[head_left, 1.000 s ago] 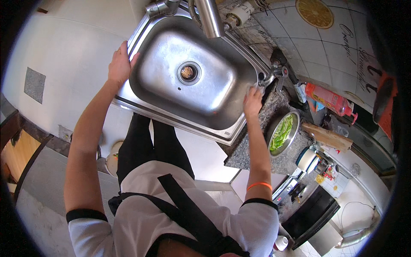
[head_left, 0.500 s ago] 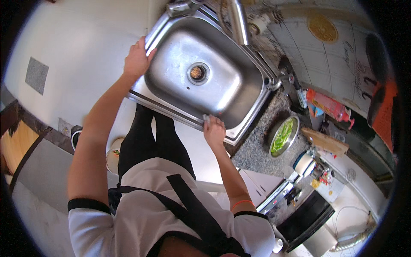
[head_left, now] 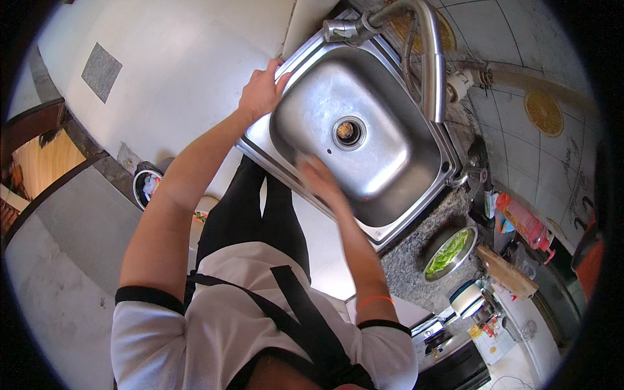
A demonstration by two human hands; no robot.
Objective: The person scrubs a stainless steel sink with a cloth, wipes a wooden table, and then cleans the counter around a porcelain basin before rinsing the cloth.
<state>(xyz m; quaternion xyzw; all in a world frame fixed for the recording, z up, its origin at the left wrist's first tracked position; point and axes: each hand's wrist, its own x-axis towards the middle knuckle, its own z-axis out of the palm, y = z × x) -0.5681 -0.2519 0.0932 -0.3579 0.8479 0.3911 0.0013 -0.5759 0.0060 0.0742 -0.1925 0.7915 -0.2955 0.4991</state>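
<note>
Bare hands at a steel sink (head_left: 403, 162): the left hand (head_left: 261, 91) rests at its left edge, while the right hand (head_left: 316, 177), blurred, is over the basin just inside the near edge. Whether the left grip clasps the rim or merely leans on it cannot be told; nor does the blur show if the right grip is clenched, released or closed on something. A curved tap (head_left: 434, 84) overhangs the sink's far edge. Brown scraps (head_left: 345, 131) sit in the drain, and a red speck (head_left: 366, 198) lies toward the near right corner. The likeliest trouble appears to be a clog, should more scraps be pushed into the drain. Knuckles could strike the near rim if the right hand swung low, and the left could slip if the steel is wet. On the speckled counter (head_left: 408, 270), off the sink's right edge, a metal bowl (head_left: 470, 240) of green strips (head_left: 448, 253) could catch splashes, or tip if an elbow strayed.
</note>
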